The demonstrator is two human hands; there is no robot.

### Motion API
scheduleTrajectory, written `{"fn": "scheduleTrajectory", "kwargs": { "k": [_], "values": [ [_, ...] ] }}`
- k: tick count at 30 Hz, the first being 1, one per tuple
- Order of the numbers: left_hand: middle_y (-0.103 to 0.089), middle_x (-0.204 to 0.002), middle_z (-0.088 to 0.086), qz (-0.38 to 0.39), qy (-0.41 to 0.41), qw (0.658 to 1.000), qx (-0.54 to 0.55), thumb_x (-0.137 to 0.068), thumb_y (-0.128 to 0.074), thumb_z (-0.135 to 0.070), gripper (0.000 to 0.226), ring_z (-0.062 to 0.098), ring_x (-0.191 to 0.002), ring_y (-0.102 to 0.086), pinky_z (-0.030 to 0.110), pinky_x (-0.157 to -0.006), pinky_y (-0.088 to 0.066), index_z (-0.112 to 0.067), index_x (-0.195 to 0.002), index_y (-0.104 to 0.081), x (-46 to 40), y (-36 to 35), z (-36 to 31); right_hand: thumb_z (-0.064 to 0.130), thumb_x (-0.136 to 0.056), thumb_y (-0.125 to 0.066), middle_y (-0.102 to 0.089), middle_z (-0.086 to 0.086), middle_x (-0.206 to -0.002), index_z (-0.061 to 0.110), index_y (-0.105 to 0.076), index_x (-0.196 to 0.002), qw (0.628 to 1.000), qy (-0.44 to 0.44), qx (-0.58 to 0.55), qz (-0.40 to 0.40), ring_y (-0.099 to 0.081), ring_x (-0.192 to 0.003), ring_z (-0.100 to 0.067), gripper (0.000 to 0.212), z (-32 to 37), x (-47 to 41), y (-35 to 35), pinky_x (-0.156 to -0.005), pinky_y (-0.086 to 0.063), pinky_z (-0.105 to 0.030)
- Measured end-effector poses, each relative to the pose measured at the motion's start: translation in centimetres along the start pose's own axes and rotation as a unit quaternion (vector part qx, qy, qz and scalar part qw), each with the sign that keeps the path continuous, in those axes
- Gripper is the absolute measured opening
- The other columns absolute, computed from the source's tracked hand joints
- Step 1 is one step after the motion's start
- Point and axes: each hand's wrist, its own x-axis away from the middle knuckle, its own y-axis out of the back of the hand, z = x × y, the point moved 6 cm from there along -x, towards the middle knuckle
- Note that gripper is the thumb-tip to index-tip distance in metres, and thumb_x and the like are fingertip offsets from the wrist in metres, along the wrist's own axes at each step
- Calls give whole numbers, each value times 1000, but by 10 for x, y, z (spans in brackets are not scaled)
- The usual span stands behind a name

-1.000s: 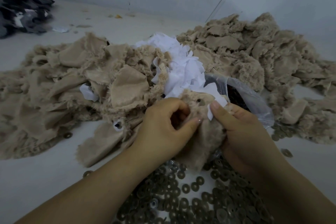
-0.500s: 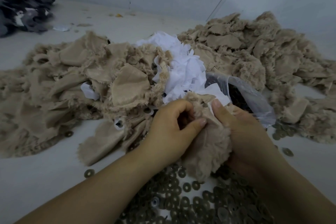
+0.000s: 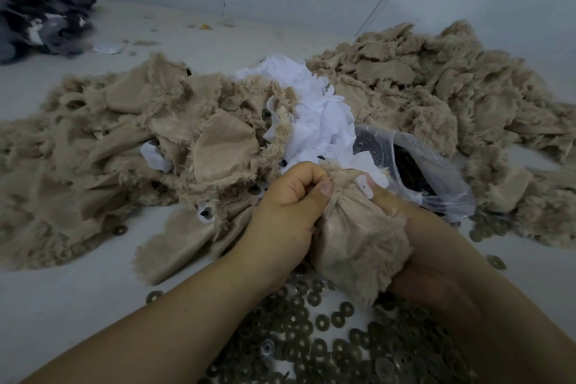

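Seen from the head camera, both hands meet in the middle, just above a big heap of small round grey metal rings that lie on the pale surface. The left hand is curled up and pinches the top of a soft tan piece of furry cloth between thumb and fingers. The right hand wraps round the same cloth from the right side and from below. Its thumb presses a little white patch onto the top of it. So the furry cloth sits up off the surface, bunched between the two hands. Right behind it lie a heap of white cloth scraps and a clear plastic bag with small dark bits inside; I cannot tell what they are. Big piles of tan furry pieces spread to the left and right, and a dark cloth heap lies far off in the left corner. The little white patch looks easy to lose. If the thumb lifts or slides, it may slip off and drop among the white scraps. The cloth is bunched tight, so a hard pull may move the patch to a wrong spot. A bump from an arm could scatter the rings.
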Motion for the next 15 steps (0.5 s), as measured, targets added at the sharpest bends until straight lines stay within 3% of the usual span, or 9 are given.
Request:
{"fn": "scheduleTrajectory", "kwargs": {
  "k": [2,4,10,15],
  "values": [
    [-50,-75,12,2,-1,1000,3,-91,-51,-28,22,23,-70,-43,40,-68,-38,-11,-76,-55,-1,0,0,34,-85,-63,-73,-14,-114,5,-71,-119,1000,-13,20,6,-72,-101,-26,46,-3,0,-3,-84,-61,-37],
    [-53,-81,19,3,2,1000,1,-91,-51,-28,23,26,-79,-46,44,-75,-39,-9,-78,-54,-1,0,0,29,-84,-65,-68,-19,-124,4,-68,-124,999,-6,45,5,-68,-112,-32,48,0,2,-2,-90,-58,-41],
    [-47,-70,3,-2,-17,998,-63,-89,-51,-29,20,18,-67,-41,36,-64,-37,-25,-70,-55,0,0,-5,15,-69,-75,-71,-22,-114,1,-72,-115,994,19,105,-11,-72,-99,-35,48,7,6,1,-71,-61,-38],
    [-48,-66,-1,-23,-34,995,-91,-91,-53,-27,19,12,-62,-43,30,-59,-40,-23,-72,-56,0,3,-6,15,-77,-70,-72,-23,-114,0,-71,-116,993,34,112,-26,-71,-102,-36,42,7,5,3,-77,-62,-41]
  ]
}}
